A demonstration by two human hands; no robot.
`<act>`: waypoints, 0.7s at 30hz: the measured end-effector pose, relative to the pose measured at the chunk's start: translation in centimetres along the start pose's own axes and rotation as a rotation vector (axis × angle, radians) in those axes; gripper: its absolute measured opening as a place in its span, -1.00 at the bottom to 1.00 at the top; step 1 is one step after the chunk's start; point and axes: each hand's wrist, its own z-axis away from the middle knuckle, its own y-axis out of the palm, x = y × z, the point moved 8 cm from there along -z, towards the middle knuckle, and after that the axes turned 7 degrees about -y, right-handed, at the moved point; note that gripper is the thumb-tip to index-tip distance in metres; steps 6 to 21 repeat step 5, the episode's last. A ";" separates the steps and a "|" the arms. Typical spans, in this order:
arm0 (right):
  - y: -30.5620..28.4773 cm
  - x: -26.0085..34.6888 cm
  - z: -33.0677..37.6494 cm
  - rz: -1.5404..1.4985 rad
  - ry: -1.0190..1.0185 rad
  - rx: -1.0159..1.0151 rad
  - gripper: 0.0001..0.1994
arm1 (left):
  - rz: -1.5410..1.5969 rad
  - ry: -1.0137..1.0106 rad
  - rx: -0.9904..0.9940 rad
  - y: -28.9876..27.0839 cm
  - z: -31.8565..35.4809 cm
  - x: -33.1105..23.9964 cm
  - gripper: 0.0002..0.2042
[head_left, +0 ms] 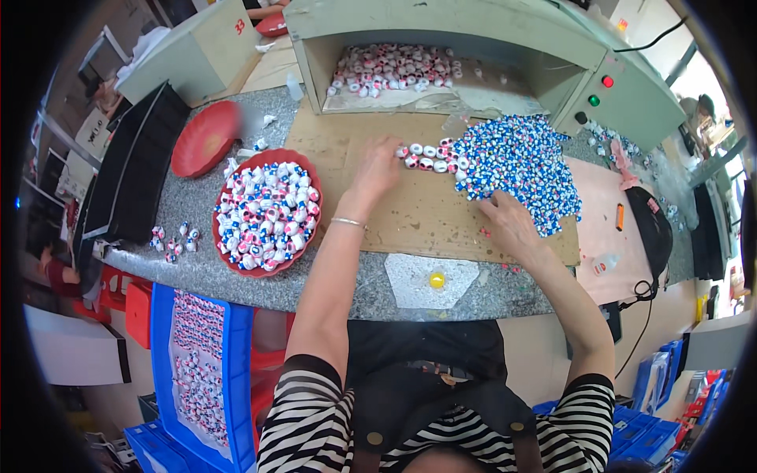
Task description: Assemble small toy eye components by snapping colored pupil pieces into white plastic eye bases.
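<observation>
On a brown cardboard sheet (394,225), small white pieces with dark and pink markings (426,164) lie in two short rows. My left hand (378,167) is at the rows' left end, its fingers closed around the end piece. A wide heap of small blue, white and pink pieces (516,162) adjoins the rows on the right. At the heap's near edge is my right hand (511,223), its fingers drawn together and pointing down; whatever is between them is hidden. A few tiny red bits (484,232) lie beside it.
Left of the cardboard stands a red bowl (317,213) full of white-and-blue pieces, with a red dish (189,150) behind it. A pale green box-like machine (441,24) holds more pieces in its opening. A yellow round thing (437,280) rests on a white plate near the edge.
</observation>
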 end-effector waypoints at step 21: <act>0.1 0.8 2.5 -0.562 0.204 -0.006 -0.86 | -0.462 0.115 0.216 5.1 -0.9 0.3 -0.70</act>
